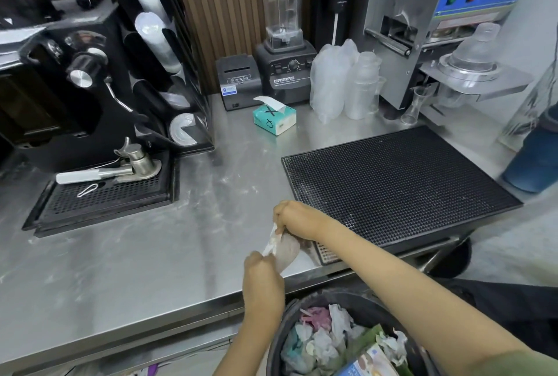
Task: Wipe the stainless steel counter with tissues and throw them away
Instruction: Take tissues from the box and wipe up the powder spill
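Used tissue [282, 250] held taut between my left hand [262, 270] and right hand [297, 218], each pinching one end, over the front edge of the stainless steel counter [136, 255] and just above the bin [347, 297]. I judge it light, limp, probably damp and easily torn. It is better bunched into a wad than pulled by its ends.

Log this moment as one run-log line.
left hand: grips tissue | right hand: grips tissue | tissue: soiled, above counter front edge | bin: below edge, part filled | status: not yet thrown away
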Available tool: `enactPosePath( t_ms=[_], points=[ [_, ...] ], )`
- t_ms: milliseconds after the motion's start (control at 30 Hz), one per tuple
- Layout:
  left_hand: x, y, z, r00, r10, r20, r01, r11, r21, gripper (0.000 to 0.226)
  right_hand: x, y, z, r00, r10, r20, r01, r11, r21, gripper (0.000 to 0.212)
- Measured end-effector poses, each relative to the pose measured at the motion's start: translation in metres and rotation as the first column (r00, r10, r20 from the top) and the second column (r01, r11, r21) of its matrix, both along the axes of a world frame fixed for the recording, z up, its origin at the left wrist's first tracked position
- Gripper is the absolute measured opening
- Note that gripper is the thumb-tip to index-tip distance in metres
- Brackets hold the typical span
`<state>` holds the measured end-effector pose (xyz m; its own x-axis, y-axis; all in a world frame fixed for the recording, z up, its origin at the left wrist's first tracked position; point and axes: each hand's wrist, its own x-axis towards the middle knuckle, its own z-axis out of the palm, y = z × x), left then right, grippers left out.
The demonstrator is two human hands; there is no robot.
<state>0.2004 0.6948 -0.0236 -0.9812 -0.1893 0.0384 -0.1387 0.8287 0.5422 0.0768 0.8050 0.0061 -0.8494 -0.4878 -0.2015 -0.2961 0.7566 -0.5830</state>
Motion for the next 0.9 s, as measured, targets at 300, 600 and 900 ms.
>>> enactPosePath(
  t_ms=[300, 600, 900],
  points=[
    [-0.069, -0.037, -0.001, 0.998, -0.063, -0.016, 0.063, 0.998, 0.029, 0.017, -0.025, -0.007, -0.017, 0.979, -0.093, -0.179, 0.11, 0.99, 0.087, 0.017],
    [-0.069, -0.038, -0.005, 1.0, 0.01, 0.004, -0.011, 0.976, 0.216, 0.03, -0.022, -0.006, -0.024, 0.969, -0.068, -0.238, 0.1, 0.987, 0.123, 0.019],
    [-0.026, -0.035, 0.002, 0.975, -0.219, -0.036, 0.219, 0.976, 0.011, 0.027, 0.035, 0.012, -0.009, 0.953, 0.108, -0.284, -0.065, 0.985, 0.157, 0.017]
  ],
)
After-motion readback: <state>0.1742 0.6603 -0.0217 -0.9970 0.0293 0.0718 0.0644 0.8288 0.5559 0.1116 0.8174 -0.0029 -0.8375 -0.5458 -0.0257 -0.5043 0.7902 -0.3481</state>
